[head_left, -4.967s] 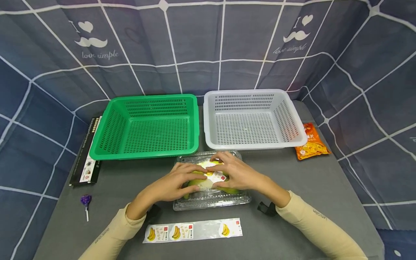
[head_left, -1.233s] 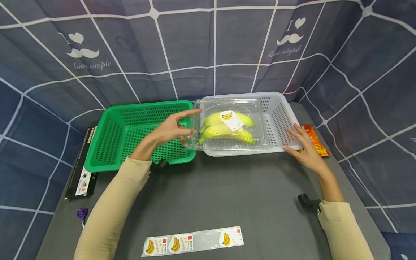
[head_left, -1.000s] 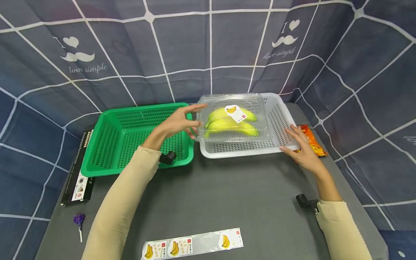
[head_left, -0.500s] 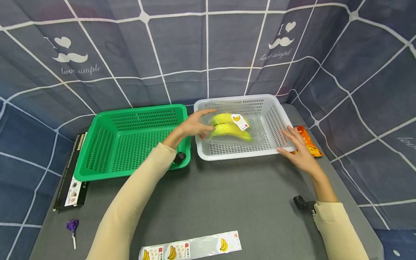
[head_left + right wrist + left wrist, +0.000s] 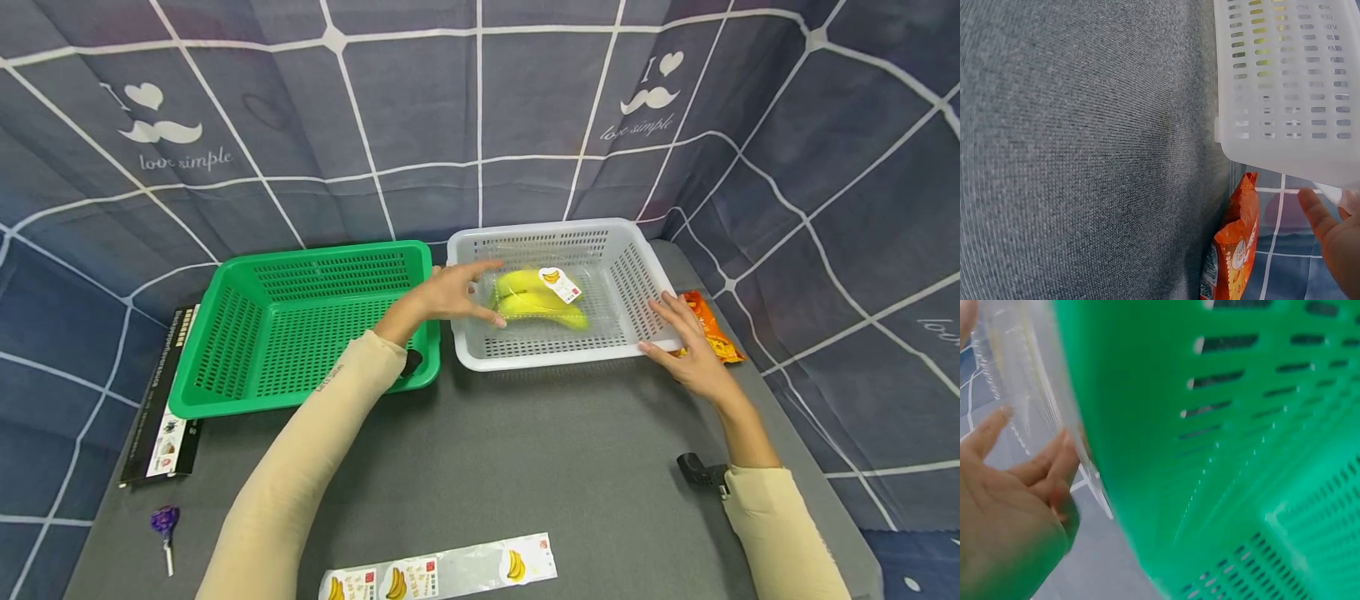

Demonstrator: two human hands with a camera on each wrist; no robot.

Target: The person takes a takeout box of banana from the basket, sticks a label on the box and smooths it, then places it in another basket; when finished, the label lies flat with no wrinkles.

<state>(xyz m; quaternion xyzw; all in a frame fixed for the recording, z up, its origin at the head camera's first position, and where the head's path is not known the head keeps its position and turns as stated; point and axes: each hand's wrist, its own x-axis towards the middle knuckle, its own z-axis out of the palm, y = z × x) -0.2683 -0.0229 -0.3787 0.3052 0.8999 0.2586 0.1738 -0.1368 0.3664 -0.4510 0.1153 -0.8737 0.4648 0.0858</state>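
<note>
A clear plastic clamshell box (image 5: pixel 603 308) with two bananas (image 5: pixel 536 310) and a banana label (image 5: pixel 559 286) lies inside the white basket (image 5: pixel 551 359). Over the basket's left rim hangs my left hand (image 5: pixel 446 293), its thumb and index finger spread apart above the box's left end. In the left wrist view its other fingers (image 5: pixel 1063 462) are by the clear plastic edge, beside the green basket wall. My right hand (image 5: pixel 697 360) holds the white basket's front right corner, with digits on either side of the rim. In the right wrist view, one finger (image 5: pixel 1315 209) shows outside that end wall.
The green basket (image 5: pixel 315 404) stands to the left, under my left forearm. An orange snack bag (image 5: pixel 716 329) lies right of the white basket. At far left are a black box (image 5: pixel 142 454) and a purple lollipop (image 5: pixel 164 521). A label strip (image 5: pixel 468 571) lies in front.
The banana box, earlier on the table under both hands, was lifted over the white basket and lowered into it. The left hand's thumb and index finger have since parted. The right hand stays at the corner.
</note>
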